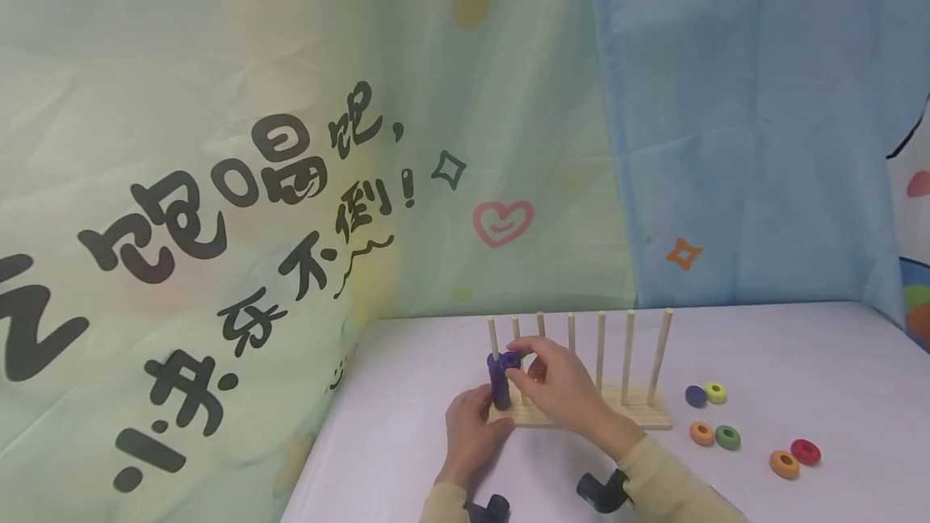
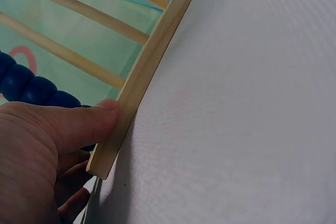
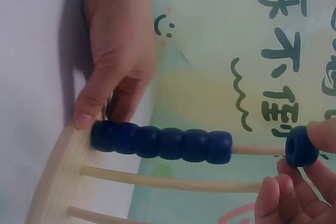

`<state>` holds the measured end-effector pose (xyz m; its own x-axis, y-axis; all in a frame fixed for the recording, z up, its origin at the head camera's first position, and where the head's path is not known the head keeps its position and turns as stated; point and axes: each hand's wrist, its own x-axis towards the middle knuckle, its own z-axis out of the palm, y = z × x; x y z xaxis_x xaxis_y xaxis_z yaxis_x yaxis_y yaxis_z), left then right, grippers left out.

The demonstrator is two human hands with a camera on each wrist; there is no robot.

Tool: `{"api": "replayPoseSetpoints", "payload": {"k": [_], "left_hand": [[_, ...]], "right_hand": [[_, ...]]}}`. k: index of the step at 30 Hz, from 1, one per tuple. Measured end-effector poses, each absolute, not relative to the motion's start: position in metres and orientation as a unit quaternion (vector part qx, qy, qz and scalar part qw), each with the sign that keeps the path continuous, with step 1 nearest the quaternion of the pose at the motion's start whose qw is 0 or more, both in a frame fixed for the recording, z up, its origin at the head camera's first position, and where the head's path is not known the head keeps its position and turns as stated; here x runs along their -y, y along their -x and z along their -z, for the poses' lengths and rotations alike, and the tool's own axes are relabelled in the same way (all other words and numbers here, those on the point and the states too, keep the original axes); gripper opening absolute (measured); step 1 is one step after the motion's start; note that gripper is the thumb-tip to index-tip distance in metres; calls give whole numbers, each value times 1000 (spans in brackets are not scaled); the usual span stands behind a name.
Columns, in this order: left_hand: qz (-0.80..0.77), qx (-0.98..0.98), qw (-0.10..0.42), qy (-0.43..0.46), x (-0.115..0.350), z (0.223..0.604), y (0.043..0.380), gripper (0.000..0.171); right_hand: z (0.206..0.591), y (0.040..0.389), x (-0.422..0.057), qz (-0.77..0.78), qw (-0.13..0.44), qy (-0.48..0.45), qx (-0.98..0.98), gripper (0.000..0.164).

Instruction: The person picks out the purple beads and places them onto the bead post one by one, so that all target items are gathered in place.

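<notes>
A wooden peg rack (image 1: 639,410) stands on the table with a row of upright pegs. Its leftmost peg carries a stack of dark blue beads (image 3: 163,142), with bare wood showing above them. My left hand (image 1: 472,430) grips the end of the base beside this stack, its thumb (image 2: 102,119) lying on the base edge. Between the thumb and fingers of my right hand (image 1: 563,386) a single blue bead (image 3: 300,146) is pinched, its hole visible. That bead overlaps the upper part of the leftmost peg in the right wrist view. The other pegs in view bear no beads.
Right of the rack lie loose beads: a blue one (image 1: 695,396), a yellow one (image 1: 715,392), an orange one (image 1: 701,433), a green one (image 1: 728,437), another orange one (image 1: 785,464) and a red one (image 1: 806,451). A printed curtain (image 1: 508,144) hangs behind the table.
</notes>
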<state>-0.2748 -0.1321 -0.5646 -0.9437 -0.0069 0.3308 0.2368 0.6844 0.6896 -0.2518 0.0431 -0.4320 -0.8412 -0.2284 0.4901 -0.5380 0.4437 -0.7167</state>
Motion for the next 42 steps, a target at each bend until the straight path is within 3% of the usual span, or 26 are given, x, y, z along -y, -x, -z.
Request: {"api": "replayPoseSetpoints", "payload": {"k": [23,31,42], "left_hand": [[394,904,154,62,133,562,275,52],[382,905,170,77,134,567,275,51],[389,905,156,71,133,567,277,55]], "right_hand": [[389,271,-36,-464,234,-246,818,31],[388,277,-32,-449,233,-238,829,31],[389,281,-25,-434,231,-244,836,32]]}}
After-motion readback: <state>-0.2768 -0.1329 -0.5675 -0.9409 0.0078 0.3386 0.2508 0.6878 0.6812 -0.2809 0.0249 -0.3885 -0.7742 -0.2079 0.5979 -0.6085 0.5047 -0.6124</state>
